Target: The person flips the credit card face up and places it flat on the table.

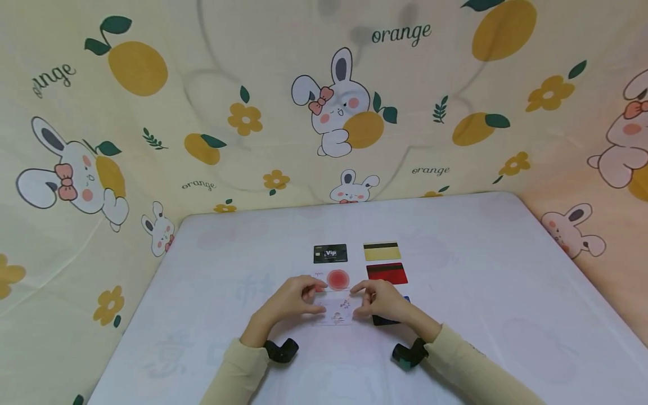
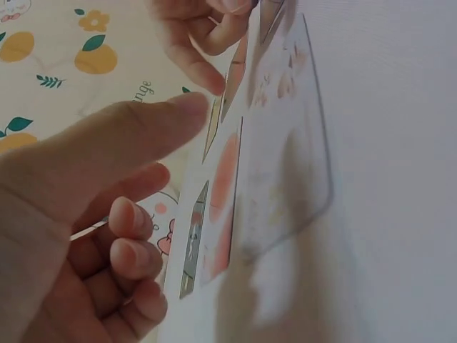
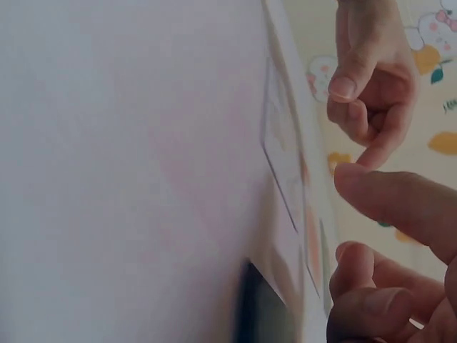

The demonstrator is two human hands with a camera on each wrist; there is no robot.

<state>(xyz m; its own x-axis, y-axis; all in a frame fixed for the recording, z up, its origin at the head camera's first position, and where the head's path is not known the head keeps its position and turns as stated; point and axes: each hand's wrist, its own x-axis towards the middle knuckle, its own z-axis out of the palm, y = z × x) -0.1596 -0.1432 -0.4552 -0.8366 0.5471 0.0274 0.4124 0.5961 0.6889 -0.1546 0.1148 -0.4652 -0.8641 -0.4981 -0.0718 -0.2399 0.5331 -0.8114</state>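
Observation:
A pale card with a small floral print (image 1: 334, 312) lies flat on the white table, nearest the person. At its left edge hovers my left hand (image 1: 293, 295), thumb and fingers apart with nothing between them; the left wrist view shows the pale card (image 2: 285, 164) lying beyond the thumb. On the other side my right hand (image 1: 381, 298) is held the same way, fingers loosely bent and holding nothing. Just above the pale card lies a white card with a red circle (image 1: 338, 279). Under the right hand a dark blue card (image 1: 386, 321) is partly hidden.
Farther back lies a black card marked Vip (image 1: 331, 253). To its right are a gold card (image 1: 382, 253) and a red card (image 1: 388, 273), each with a dark stripe. A cloth printed with rabbits and oranges (image 1: 283, 56) hangs behind the table (image 1: 476, 270).

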